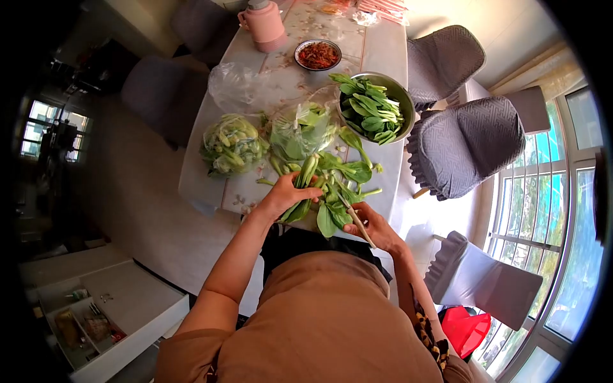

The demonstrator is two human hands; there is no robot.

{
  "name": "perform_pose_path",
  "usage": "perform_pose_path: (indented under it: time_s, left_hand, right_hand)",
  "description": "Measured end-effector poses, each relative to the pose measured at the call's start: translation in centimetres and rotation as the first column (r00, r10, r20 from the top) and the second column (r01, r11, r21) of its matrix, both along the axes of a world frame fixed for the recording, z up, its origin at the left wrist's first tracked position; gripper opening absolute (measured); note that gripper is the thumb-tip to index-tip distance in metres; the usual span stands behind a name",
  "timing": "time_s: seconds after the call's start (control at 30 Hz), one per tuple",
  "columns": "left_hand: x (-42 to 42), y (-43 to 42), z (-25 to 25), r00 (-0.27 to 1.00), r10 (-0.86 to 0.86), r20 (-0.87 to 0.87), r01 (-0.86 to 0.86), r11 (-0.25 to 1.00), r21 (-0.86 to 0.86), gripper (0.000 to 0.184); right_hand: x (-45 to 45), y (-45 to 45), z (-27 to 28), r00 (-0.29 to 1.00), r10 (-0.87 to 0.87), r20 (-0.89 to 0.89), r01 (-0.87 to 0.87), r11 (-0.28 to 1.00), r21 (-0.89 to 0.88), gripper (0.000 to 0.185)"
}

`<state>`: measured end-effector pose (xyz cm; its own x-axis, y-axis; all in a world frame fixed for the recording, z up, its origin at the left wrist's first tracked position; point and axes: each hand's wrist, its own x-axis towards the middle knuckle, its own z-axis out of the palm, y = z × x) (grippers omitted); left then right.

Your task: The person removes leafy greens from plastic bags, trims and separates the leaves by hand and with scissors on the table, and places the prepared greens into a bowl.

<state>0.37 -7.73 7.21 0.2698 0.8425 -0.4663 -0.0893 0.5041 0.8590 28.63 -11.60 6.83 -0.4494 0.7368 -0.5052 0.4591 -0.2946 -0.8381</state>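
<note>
My left hand [288, 195] is closed around a bunch of leafy greens [307, 172] at the near edge of the table. In my right hand [375, 229] is a knife [361, 227], its blade pointing up and left toward the leaves. Loose green leaves [326, 220] lie between the two hands, and some hang by the table edge. Just beyond, an opened clear plastic bag [300, 131] holds more greens. To its left sits a filled bag of greens [233, 145]. A metal bowl [408, 105] with leafy greens in it stands at the table's right edge.
On the table [281, 83] are a bowl of reddish food [318, 55], a pink thermos [264, 27] and a crumpled plastic bag [233, 86]. Covered chairs [469, 143] line the right side. An open drawer [83, 319] is at the lower left.
</note>
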Motion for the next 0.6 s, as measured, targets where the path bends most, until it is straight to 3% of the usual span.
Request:
perform_pose_path:
  time_s: [0.17,0.33,0.47,0.6]
  left_hand:
    - [0.2,-0.4,-1.9,0.996,0.016,-0.083,-0.022,0.998,-0.064,0.041]
    - [0.4,-0.8,-3.3,0.988,0.014,-0.151,-0.016,1.000,-0.013,0.040]
    - [0.3,-1.0,-3.2,0.982,0.000,-0.190,-0.015,0.997,-0.077,0.044]
    - [0.3,-1.2,-3.4,0.978,-0.009,-0.209,-0.011,0.995,-0.097,0.049]
  right_hand:
    - [-0.3,-0.4,0.4,0.996,0.029,0.090,-0.028,1.000,-0.010,0.074]
    - [-0.8,-1.4,0.1,0.998,-0.020,0.053,0.024,0.997,-0.067,0.069]
    - [-1.2,-2.3,-0.9,0.995,-0.090,-0.032,0.087,0.991,-0.106,0.066]
    - [-1.4,-2.2,-0.4,0.997,-0.067,0.023,0.069,0.987,-0.144,0.066]
